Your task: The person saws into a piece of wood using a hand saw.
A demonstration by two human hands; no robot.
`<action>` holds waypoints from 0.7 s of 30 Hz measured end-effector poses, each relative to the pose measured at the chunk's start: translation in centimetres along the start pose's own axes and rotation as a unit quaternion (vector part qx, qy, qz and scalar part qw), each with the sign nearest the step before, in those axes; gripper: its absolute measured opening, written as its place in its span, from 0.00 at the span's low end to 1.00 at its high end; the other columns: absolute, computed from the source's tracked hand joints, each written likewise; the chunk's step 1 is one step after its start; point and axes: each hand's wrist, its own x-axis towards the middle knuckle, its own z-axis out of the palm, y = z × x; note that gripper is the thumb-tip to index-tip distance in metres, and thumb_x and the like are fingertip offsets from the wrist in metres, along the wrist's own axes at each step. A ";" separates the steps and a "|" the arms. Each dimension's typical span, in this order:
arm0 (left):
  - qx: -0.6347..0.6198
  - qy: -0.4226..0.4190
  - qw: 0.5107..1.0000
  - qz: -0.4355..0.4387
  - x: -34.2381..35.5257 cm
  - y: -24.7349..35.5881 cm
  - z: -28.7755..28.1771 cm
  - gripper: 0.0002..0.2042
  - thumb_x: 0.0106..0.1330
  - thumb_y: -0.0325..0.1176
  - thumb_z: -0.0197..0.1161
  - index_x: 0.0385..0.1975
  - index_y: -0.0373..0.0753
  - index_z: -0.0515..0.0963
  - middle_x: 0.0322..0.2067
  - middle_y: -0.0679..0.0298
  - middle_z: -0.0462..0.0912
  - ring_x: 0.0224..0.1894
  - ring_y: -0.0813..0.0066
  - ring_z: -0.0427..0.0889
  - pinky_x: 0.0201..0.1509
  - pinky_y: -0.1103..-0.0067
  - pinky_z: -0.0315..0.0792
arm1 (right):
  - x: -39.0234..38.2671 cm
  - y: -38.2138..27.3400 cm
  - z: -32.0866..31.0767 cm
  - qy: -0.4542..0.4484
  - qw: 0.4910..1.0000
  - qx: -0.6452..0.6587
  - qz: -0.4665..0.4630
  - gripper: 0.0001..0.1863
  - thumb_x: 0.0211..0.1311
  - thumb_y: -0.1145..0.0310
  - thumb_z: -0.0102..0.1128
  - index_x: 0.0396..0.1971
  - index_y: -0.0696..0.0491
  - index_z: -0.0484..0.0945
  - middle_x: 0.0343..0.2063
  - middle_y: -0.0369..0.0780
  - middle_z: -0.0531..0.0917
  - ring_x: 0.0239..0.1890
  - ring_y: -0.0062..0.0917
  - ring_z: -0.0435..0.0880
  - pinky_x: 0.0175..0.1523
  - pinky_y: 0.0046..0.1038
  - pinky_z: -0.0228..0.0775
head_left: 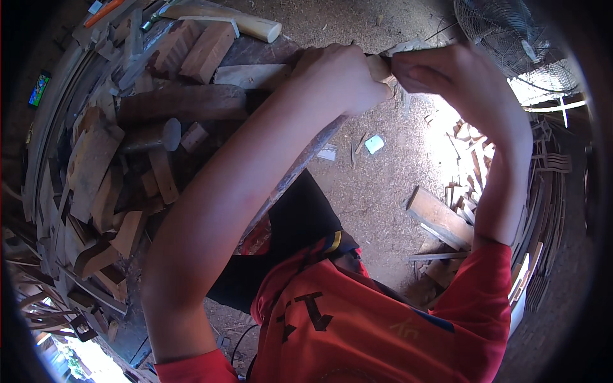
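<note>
- The brown, dust-strewn floor (377,204) was seen across the middle and right.
- A dark wooden bench (254,51) on the left was covered with angular brown wooden offcuts (92,172).
- A red short-sleeved shirt (377,319) was worn by the person, with black trousers (300,210).
- A round, wire-caged metal fan (498,35) was placed at the upper right, beyond the right hand (444,70).
- A thick brown wooden plank (440,214) was laid on the floor beside a brightly lit heap.
- A long dark brown wooden beam (182,103) was laid among the offcuts.
- The left hand (338,73) was closed in a fist around a small brown wooden piece (378,66); its fingers were mostly hidden.
- The right hand was curled narrowly at the piece's other end, its exact grip being partly concealed.
- The piece was held between both hands, at the upper middle.
- A small dark rectangular device with a lit screen (39,89) was seen at the far left.
- A pale, flat scrap (374,144) was left on the floor, nearer the person than the hands.
</note>
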 end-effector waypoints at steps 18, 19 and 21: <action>0.059 0.007 0.998 0.002 0.6 0.2 0.3 0.27 0.56 0.54 0.65 0.32 0.29 0.86 0.29 0.47 0.87 0.36 0.53 0.89 0.47 0.63 0.81 | 0.6 -0.4 -1.3 -0.069 0.991 -0.114 -0.016 0.17 0.69 0.66 0.62 0.52 0.59 0.84 0.34 0.44 0.90 0.40 0.27 0.91 0.44 0.27 0.82; 0.044 -0.013 0.999 -0.012 0.9 0.5 0.2 0.27 0.56 0.54 0.65 0.32 0.28 0.85 0.28 0.47 0.86 0.35 0.52 0.89 0.47 0.63 0.81 | -0.3 -0.2 -2.7 -0.087 0.994 -0.050 0.039 0.17 0.70 0.66 0.61 0.52 0.60 0.83 0.35 0.45 0.90 0.40 0.27 0.91 0.45 0.27 0.82; 0.033 -0.034 0.998 -0.039 0.3 0.7 -0.4 0.27 0.57 0.54 0.65 0.31 0.28 0.85 0.27 0.47 0.86 0.35 0.52 0.89 0.47 0.63 0.81 | -2.7 -1.2 -7.2 -0.097 0.979 0.147 0.102 0.17 0.71 0.67 0.61 0.52 0.64 0.82 0.37 0.46 0.90 0.41 0.29 0.91 0.50 0.29 0.83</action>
